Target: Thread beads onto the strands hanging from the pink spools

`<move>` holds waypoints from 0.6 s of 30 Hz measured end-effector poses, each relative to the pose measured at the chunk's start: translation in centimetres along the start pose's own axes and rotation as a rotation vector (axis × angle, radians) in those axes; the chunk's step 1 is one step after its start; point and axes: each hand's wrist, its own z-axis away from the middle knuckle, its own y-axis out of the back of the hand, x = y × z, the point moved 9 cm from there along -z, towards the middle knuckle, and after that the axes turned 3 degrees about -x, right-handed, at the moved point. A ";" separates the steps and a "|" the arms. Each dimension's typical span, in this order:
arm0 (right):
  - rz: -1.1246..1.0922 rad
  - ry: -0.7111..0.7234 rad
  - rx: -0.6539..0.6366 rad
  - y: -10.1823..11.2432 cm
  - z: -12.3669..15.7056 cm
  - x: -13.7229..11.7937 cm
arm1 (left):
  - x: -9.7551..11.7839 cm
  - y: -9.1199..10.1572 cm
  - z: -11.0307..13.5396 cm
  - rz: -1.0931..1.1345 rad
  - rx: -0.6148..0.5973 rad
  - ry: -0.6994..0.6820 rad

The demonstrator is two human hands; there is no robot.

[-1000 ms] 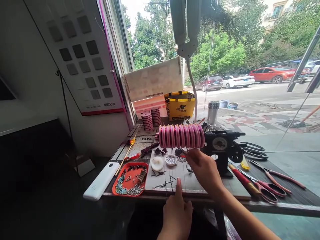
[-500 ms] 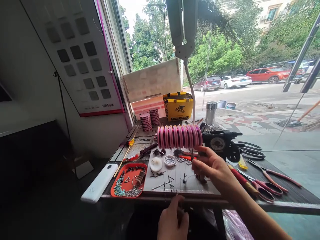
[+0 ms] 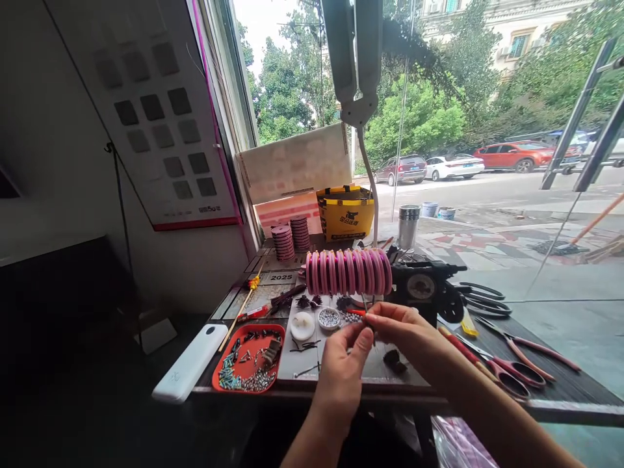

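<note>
Pinching a thin dark bit (image 3: 373, 332) between left hand (image 3: 341, 364) and right hand (image 3: 404, 325).
Got teal pieces (image 3: 227, 374) in red tray (image 3: 258, 345), nine o'clock; silver beads (image 3: 329, 317) in white dish (image 3: 320, 323), ten-ish.

A tray (image 3: 257, 349) lies left of the left hand (image 3: 344, 364), scissors (image 3: 493, 359) and pliers (image 3: 511, 338) right of the right hand (image 3: 402, 325). Beyond both sit the spools (image 3: 349, 273).

Table (image 3: 575, 393): white board (image 3: 377, 372), red tray (image 3: 257, 343), power bank (image 3: 190, 364) (jutting past edge), pliers (image 3: 511, 338).
</note>
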 end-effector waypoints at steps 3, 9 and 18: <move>-0.034 -0.032 -0.035 -0.7 -0.1 0.8 | -1.4 -1.0 -0.8 0.158 -0.042 0.045; -0.141 -0.073 -0.010 -1.1 -0.2 2.0 | -6.8 -0.6 2.9 0.312 -0.069 0.255; -0.245 -0.106 -0.054 -1.9 0.0 2.7 | -10.5 0.3 7.4 0.502 -0.070 0.492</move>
